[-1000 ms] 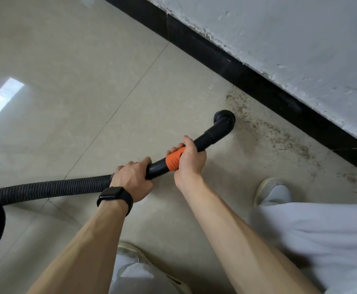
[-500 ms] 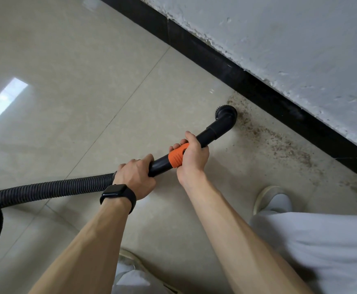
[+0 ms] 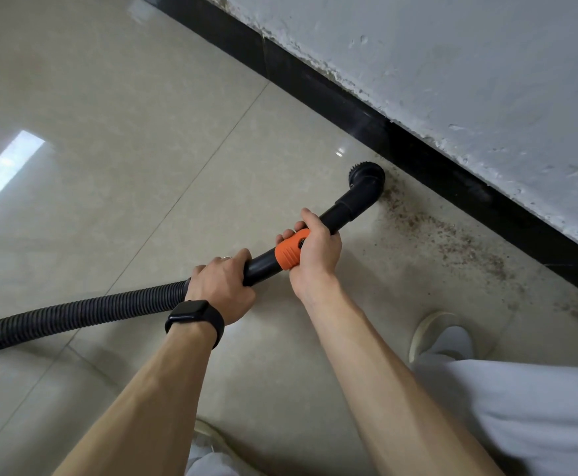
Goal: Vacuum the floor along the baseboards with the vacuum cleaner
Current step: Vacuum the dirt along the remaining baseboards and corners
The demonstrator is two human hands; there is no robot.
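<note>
Tiled floor point(image 3: 143, 97), dirt point(image 3: 452, 235) beside baseboard point(image 3: 315, 91)

- Wore a black smartwatch point(image 3: 194, 316) on the left wrist, left of centre in the frame, with a dark rectangular face and a broad black strap.
- Carried a thin, pale metallic ring point(image 3: 226, 258) on a finger of the left hand point(image 3: 222, 290), just above the watch.
- Went bare-armed from both wrists down to the bottom edge.
- Had on loose, pale grey-white trousers point(image 3: 521, 417), filling the lower right corner and showing again at bottom centre.
- Wore pale, cream-soled footwear: right shoe point(image 3: 442, 338) at lower right, left shoe point(image 3: 212, 436) at bottom centre.
</note>
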